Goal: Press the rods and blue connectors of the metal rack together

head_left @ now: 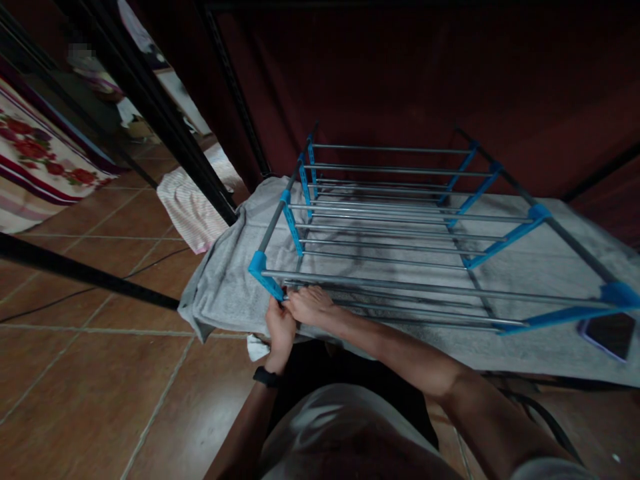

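Note:
A rack of grey metal rods (390,283) joined by blue plastic brackets lies on a grey cloth in front of me. My left hand (281,327) is closed around the lower end of the near-left blue bracket (267,279). Right beside it, my right hand (311,305) is closed on the end of a lower metal rod where it meets that bracket. The two hands touch or nearly touch, and my fingers hide the joint between rod and bracket. A dark band sits on my left wrist.
A phone (609,335) lies on the grey cloth (225,280) under the rack's right end. Dark metal posts (150,100) stand to the left. Beyond are a striped cloth (193,210), a flowered blanket (45,153) and a cable on the tiled floor (100,387).

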The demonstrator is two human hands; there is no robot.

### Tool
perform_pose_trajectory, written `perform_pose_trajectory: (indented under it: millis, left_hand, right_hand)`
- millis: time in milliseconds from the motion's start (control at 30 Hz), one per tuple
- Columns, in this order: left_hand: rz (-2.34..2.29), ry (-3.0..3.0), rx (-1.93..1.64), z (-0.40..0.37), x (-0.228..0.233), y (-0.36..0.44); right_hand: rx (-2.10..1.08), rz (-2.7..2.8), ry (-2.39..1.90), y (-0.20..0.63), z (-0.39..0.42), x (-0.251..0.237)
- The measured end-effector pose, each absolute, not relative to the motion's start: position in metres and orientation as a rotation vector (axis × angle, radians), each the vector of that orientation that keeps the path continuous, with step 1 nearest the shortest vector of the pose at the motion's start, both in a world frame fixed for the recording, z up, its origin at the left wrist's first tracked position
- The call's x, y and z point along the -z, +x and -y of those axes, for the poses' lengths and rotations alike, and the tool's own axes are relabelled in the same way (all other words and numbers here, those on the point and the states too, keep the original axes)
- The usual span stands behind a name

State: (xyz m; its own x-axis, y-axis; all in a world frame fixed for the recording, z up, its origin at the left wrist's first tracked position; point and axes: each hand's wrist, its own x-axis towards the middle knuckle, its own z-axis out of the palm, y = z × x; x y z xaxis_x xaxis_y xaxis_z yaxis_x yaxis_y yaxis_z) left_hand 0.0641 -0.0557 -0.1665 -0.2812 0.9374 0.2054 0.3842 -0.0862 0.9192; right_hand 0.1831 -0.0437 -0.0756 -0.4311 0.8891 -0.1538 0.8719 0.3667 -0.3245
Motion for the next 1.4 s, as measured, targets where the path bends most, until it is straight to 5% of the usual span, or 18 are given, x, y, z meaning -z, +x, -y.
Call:
perform_pose_trajectory:
  millis: [967, 1133, 1400]
  left_hand:
    - [-1.719, 1.558, -1.311, 0.043, 0.173, 0.053]
    - [-1.775, 1.502, -1.242, 0.051, 0.157, 0.066]
    - [-1.739, 1.408, -1.086, 0.052, 0.179, 0.052]
  right_hand:
    - [-0.500, 2.592, -1.434, 0.190, 0.035, 0.090]
    - [-0.064, 2.401, -1.380, 0.233, 0.079, 0.092]
    - [0.001, 1.408, -1.571, 0.366, 0.214, 0.143]
